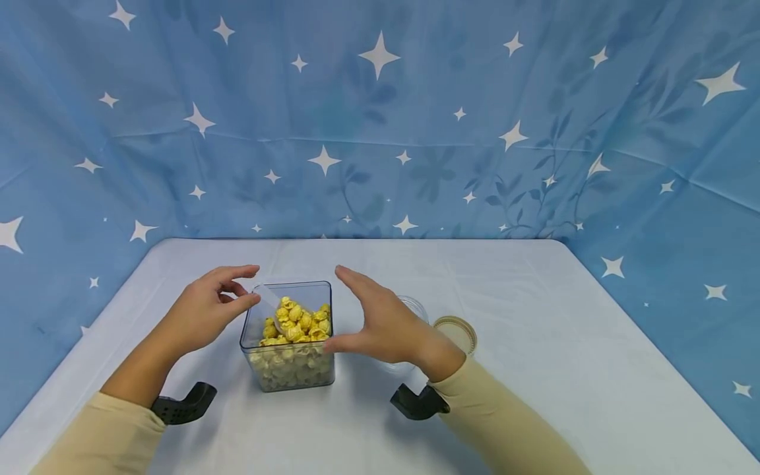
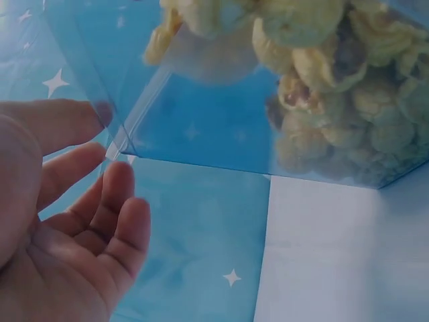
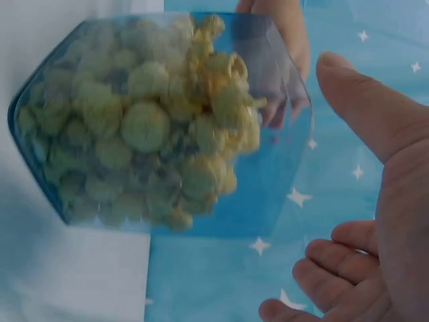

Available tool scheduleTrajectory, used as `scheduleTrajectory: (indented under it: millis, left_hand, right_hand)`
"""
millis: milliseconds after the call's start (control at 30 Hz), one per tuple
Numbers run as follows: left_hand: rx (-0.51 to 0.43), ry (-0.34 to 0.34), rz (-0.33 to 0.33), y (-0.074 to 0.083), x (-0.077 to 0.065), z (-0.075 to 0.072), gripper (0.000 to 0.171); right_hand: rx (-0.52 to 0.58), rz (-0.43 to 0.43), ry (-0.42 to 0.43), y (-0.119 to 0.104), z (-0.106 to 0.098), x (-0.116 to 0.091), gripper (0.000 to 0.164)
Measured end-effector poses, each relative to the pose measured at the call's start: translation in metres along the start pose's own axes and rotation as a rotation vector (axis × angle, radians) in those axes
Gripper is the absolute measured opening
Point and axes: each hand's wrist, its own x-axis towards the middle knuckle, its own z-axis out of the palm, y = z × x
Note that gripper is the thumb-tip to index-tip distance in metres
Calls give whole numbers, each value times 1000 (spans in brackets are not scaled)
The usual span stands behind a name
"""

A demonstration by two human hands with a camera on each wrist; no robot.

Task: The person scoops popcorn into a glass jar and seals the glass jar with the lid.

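Observation:
A clear square container (image 1: 291,369) of yellow popcorn (image 1: 297,322) stands on the table. A translucent white scoop (image 1: 269,297) leans in it, its bowl among the popcorn and its handle over the back left corner. My left hand (image 1: 204,303) is at that corner, thumb and index finger spread on either side of the handle end. In the left wrist view, the fingertips are right by the scoop handle (image 2: 144,100). My right hand (image 1: 386,323) is spread at the container's right side, thumb near the front right corner and fingers pointing toward the back, holding nothing.
A clear round jar (image 1: 415,307) stands right of the container, mostly hidden behind my right hand. Beside it lies a gold-rimmed round lid (image 1: 457,333). The white-covered table (image 1: 534,369) meets a blue star-patterned curtain (image 1: 380,112) at its back edge.

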Motion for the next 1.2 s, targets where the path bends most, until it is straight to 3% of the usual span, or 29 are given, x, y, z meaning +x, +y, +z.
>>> scheduleTrajectory:
  millis: [367,767,1200]
  left_hand:
    - [-2,-128,-39,-2,9,-5,48]
    - [-59,-151,-64,2,9,-10,45]
    - [-85,-279,-42,6,11,-24,43]
  right_hand:
    - [-4,95,-138,-7,14,18,111]
    - [-22,142,-146,-11,16,21,110]
    - [-30,131,-146,-13,14,21,111]
